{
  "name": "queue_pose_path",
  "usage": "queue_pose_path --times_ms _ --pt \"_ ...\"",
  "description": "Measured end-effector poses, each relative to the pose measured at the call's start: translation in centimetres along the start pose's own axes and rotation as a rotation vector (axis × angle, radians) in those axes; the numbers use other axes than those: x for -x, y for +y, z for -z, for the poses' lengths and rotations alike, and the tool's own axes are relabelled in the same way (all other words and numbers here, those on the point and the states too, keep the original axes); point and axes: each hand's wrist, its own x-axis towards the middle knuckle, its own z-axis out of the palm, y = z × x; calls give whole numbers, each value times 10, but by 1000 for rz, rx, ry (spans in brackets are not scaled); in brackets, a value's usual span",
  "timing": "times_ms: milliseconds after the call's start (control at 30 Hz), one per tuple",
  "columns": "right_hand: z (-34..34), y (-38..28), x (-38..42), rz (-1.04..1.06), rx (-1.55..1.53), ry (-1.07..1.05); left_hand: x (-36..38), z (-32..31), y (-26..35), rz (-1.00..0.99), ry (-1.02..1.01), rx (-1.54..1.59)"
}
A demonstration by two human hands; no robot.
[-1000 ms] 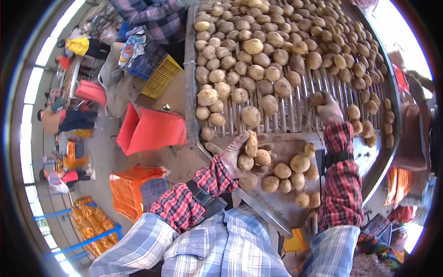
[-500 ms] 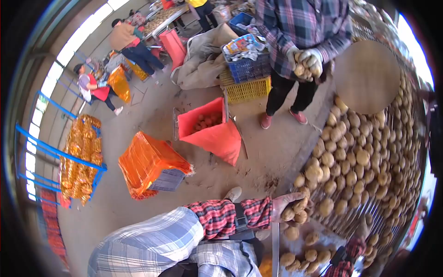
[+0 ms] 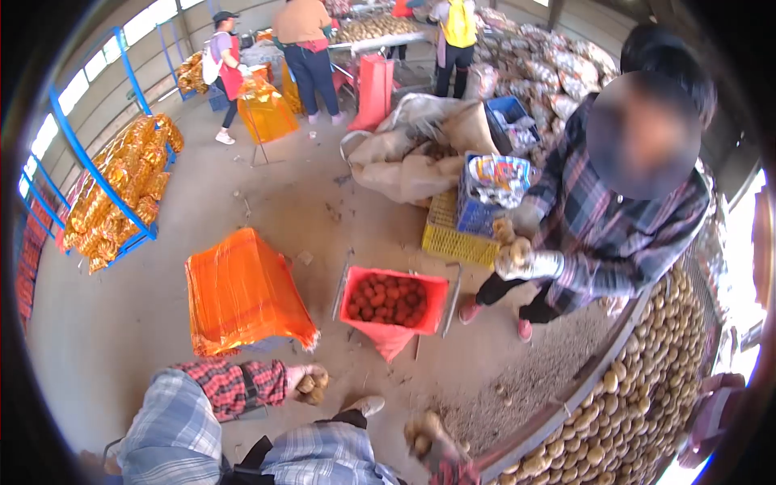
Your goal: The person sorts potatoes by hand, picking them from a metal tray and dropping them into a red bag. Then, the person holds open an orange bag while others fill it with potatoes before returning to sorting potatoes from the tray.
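Note:
My left hand [image 3: 297, 377] is closed around several brown potatoes [image 3: 312, 388], above the floor near the orange mesh sack [image 3: 242, 283]. Nearer the sorting rack, my right hand [image 3: 440, 447] also grips potatoes [image 3: 421, 436], somewhat blurred. Ahead of both hands, an open red sack [image 3: 396, 335] hangs in a metal stand, partly filled with potatoes [image 3: 388, 299] that look reddish inside it. The orange sack is draped over a crate that it mostly hides.
The slatted rack's edge [image 3: 558, 408] runs along my right, covered with potatoes [image 3: 614, 396]. A co-worker [image 3: 622, 210] holding potatoes stands beside a yellow crate [image 3: 457, 234] and a blue crate [image 3: 477, 206]. A blue trolley [image 3: 97, 174] with filled sacks stands left.
The view has swung left toward the red sack. My left hand has left the rack with its potatoes. My right hand, low over the rack before, is now off it holding potatoes.

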Motion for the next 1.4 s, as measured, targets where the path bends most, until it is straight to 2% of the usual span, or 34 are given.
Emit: queue_pose_path --times_ms 67,100,133,167,200,233,267,300,333,367,400,467,500,533,567,633,667,700,733,767,800,833,867,933,1000,1033,1100,1167,1200,1267,1333,1367,1400 --pt "-22 -80 -94 264 179 -253 -5 2 110 -345 -92 -462" --pt "-54 -131 -147 451 58 -359 -6 1 165 -532 -82 -665" --pt "-79 -194 -174 478 31 -455 37 -97 210 -653 64 23" --pt "-103 -257 -200 500 2 -553 17 -127 266 -1166 -228 -107" --pt "-151 -294 -187 473 -154 -26 49 -185 308 -861 -617 314" --pt "-169 -320 -200 372 -235 96 104 -247 305 -1077 -208 48" --pt "-173 -332 -209 271 -314 221 97 -261 328 -1139 -314 -59" --pt "-167 -324 -206 273 -250 75 99 -291 335 -1015 -74 46" --pt "-160 -311 -198 275 -186 -70 83 -298 334 -1008 -18 -44" --pt "-159 -290 -175 245 -48 -71 59 -291 332 -941 -68 -197" --pt "-136 -254 -169 336 30 -177 34 -284 321 -868 -121 -356" --pt "-101 -184 -112 180 9 -218 13 -283 258 -655 -56 -505" --pt "-67 -144 -95 57 121 -222 -11 -265 229 -543 -52 -605" --pt "-45 -107 -65 -58 146 -154 -40 -242 202 -413 -60 -724" --pt "-28 -85 -43 -64 201 -69 -64 -220 179 -360 -144 -794" --pt "0 -17 16 -67 160 162 -111 -180 128 33 -233 -735" --pt "13 6 42 -44 94 276 -141 -171 102 139 -384 -737" --pt "28 31 75 -42 161 435 -168 -184 55 289 -416 -819" --pt "34 59 103 -56 240 563 -181 -190 18 309 -365 -939" --pt "36 88 129 10 299 778 -172 -211 3 316 -338 -1025" --pt "14 82 150 87 371 955 -157 -234 -13 325 -312 -1109" --pt "47 118 183 103 426 1134 -172 -267 -79 4 -542 -1480" --pt "53 145 203 131 486 1293 -163 -291 -119 -373 -771 -1813" --pt "50 175 244 229 666 1607 -126 -351 -182 -863 -968 -2160" --pt "57 211 275 329 624 1775 -117 -378 -234 -879 -1084 -2347" --pt "63 222 289 274 591 1807 -140 -373 -262 -351 -982 -2035" --pt "86 256 316 243 557 1846 -150 -378 -326 -366 -986 -2210" --pt "100 249 341 217 569 1790 -139 -392 -381 -903 -1077 -2728" --pt "108 240 353 177 598 1741 -149 -386 -401 -860 -1083 -2811" --pt "136 215 356 262 818 1641 -153 -383 -432 -796 -1074 -2904" --pt "173 201 349 319 931 1576 -152 -391 -451 -602 -857 -2868" --pt "197 204 335 300 1008 1490 -153 -388 -453 -634 -889 -2753" --pt "210 196 325 294 1090 1398 -153 -388 -454 -660 -835 -2760"
